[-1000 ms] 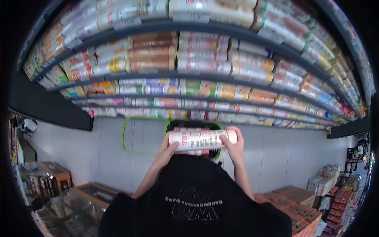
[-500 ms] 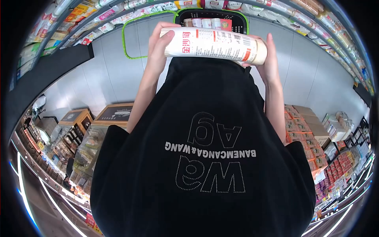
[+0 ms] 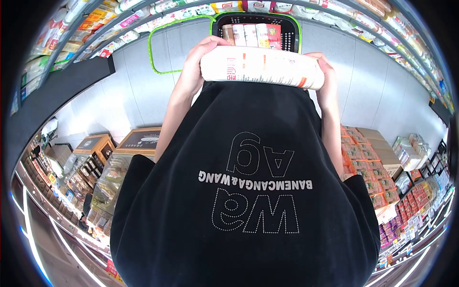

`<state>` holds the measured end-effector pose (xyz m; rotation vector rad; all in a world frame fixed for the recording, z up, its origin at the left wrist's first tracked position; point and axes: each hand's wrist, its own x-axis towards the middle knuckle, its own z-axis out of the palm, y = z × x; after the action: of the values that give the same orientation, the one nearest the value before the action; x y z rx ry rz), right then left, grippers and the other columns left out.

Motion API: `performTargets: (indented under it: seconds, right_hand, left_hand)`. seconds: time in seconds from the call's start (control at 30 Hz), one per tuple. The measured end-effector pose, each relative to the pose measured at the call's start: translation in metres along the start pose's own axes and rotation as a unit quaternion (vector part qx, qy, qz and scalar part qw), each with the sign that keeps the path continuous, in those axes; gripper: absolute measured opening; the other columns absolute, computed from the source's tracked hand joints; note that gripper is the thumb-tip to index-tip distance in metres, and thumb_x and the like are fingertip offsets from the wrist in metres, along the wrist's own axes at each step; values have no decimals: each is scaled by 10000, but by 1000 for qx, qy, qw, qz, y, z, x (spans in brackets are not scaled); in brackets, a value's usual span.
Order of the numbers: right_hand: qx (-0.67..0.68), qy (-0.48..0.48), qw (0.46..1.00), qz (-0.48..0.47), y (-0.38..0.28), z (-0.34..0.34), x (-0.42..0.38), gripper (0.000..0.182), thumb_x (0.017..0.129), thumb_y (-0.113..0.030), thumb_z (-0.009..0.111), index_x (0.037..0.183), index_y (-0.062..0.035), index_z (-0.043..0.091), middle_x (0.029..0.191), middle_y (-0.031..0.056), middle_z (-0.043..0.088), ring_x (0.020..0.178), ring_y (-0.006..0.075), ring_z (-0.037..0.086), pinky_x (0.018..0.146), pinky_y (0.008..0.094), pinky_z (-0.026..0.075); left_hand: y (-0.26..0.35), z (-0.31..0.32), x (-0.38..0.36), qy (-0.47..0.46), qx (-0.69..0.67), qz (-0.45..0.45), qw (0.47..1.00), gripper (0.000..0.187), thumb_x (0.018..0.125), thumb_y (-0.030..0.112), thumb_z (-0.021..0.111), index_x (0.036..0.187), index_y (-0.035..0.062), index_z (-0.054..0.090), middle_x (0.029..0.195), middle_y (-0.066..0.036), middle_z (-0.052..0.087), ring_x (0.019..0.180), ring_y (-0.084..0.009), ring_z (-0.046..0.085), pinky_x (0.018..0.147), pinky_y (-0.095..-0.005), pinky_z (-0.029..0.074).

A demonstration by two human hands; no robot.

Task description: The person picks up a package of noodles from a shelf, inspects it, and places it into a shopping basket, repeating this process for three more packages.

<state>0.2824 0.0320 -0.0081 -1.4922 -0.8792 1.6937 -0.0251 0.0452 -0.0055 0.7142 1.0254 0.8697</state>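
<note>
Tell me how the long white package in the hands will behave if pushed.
Its rounded sides suggest the package might roll. Spanning the left hand and right hand with little visible sag, it is probably fairly stiff.

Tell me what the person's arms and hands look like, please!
The left hand and right hand are bare, with no gloves showing. Both forearms are bare too. The black top has wide, black sleeves. On it are big letters outlined in pale dots, plus white lettering, upside down in this view.
</note>
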Motion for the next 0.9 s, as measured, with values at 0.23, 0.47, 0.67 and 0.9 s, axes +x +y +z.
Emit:
performTargets:
  seconds: [0.23, 0.47, 0.67, 0.9]
  right_hand:
    - [-56, 16, 990, -129, -4, 5, -7, 372, 879, -255, 441, 1069, 27, 594, 1013, 120, 649, 1017, 169, 559, 953, 295, 370]
    - [-97, 30, 986, -134, 2, 2, -2, 411, 921, -313, 414, 1065, 26, 597, 1001, 119, 650, 976, 164, 575, 899, 290, 408]
    - [-24, 39, 998, 45, 2, 2, -3, 480, 949, -401, 388, 1065, 10, 606, 938, 112, 648, 747, 150, 627, 530, 266, 480]
    - [-36, -1, 999, 29, -3, 4, -12, 472, 967, -398, 394, 1127, 15, 559, 810, 97, 634, 605, 147, 615, 445, 250, 449]
  left_hand:
    - [-5, 1, 3, 27, -70, -94, 993, 329, 942, 232, 413, 1018, -20, 610, 995, -94, 632, 956, -154, 615, 854, -283, 499]
    - [-13, -3, 6, 12, -46, -77, 996, 381, 926, 282, 377, 1050, -21, 573, 957, -121, 639, 875, -184, 652, 757, -290, 546]
    - [-5, 6, -2, 40, -48, -137, 989, 405, 928, 322, 387, 1064, -15, 565, 970, -155, 644, 868, -227, 672, 646, -375, 590]
    - [-11, 6, -9, 63, -19, -143, 988, 434, 938, 362, 397, 1105, 1, 570, 984, -153, 657, 862, -237, 678, 609, -381, 601]
